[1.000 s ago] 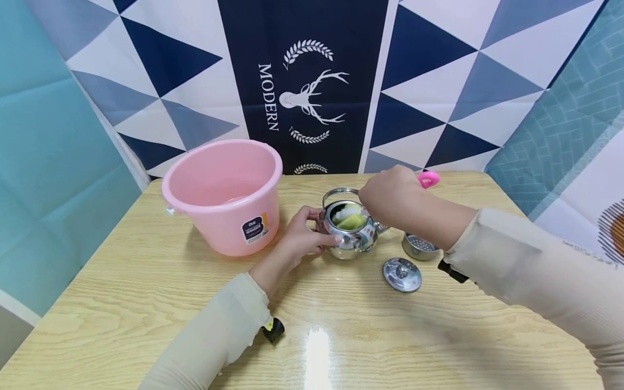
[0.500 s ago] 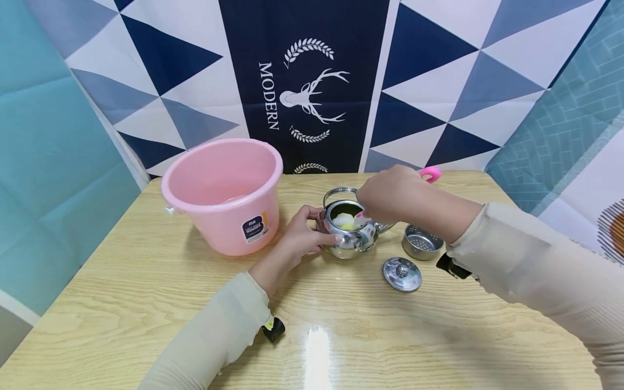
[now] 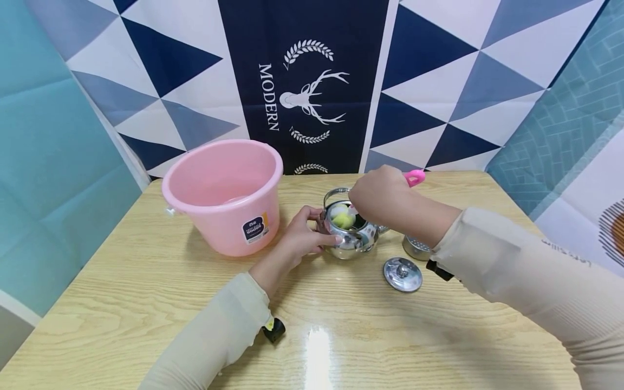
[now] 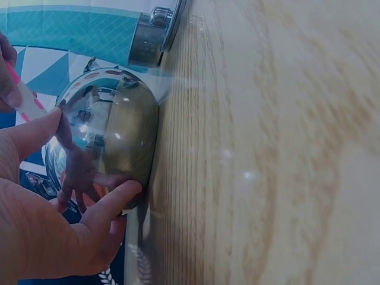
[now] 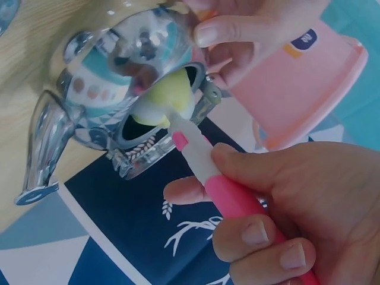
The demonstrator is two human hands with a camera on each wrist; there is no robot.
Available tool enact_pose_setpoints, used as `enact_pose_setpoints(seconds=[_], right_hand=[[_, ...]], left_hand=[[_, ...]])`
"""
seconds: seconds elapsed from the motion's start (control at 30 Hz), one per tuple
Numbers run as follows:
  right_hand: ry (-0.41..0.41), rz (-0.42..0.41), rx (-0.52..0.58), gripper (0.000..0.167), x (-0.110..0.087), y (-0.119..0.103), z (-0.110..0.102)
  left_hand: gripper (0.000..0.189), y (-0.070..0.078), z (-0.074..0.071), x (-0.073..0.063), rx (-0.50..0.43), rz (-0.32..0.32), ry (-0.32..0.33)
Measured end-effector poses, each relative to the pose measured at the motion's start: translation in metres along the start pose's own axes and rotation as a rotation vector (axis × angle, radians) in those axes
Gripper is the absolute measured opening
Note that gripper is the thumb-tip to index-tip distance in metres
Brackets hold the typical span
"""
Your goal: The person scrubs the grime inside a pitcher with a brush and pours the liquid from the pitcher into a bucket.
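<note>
A shiny steel teapot stands upright on the table, its lid off and its hoop handle raised. My left hand grips its side, with the thumb near the rim and fingers low on the belly. My right hand holds a sponge bottle brush by its pink and white handle, tilted over the mouth. The yellow and white sponge head is inside the teapot, partly hidden by the rim. In the right wrist view the spout points away from my left hand.
A pink bucket stands to the left of the teapot. The steel lid lies on the wooden table right of the teapot. Behind the lid sits a perforated steel strainer, partly covered by my right forearm.
The sponge head has shifted about inside the teapot and now sits toward its left side. My right hand has moved a little left. My left hand keeps its grip.
</note>
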State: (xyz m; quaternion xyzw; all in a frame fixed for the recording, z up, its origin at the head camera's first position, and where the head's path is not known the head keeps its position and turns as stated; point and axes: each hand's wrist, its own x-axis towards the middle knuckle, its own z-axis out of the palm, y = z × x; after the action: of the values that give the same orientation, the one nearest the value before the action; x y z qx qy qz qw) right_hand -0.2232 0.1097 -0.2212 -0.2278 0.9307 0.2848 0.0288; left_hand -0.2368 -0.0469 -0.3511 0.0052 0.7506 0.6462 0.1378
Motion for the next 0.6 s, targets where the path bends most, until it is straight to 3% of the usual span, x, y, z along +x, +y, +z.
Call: enact_pose_setpoints(seconds=[0.3,0.6], right_hand=[[-0.004,0.032,-0.052,0.01,-0.006,-0.004,-0.001],[-0.112,0.021,-0.02,0.011,-0.014,0.001,-0.01]], left_hand=[[0.07,-0.001,0.003,0.001,0.009,0.01,0.026],[0.068,-0.002,0.004,0.001,0.003,0.01,0.033]])
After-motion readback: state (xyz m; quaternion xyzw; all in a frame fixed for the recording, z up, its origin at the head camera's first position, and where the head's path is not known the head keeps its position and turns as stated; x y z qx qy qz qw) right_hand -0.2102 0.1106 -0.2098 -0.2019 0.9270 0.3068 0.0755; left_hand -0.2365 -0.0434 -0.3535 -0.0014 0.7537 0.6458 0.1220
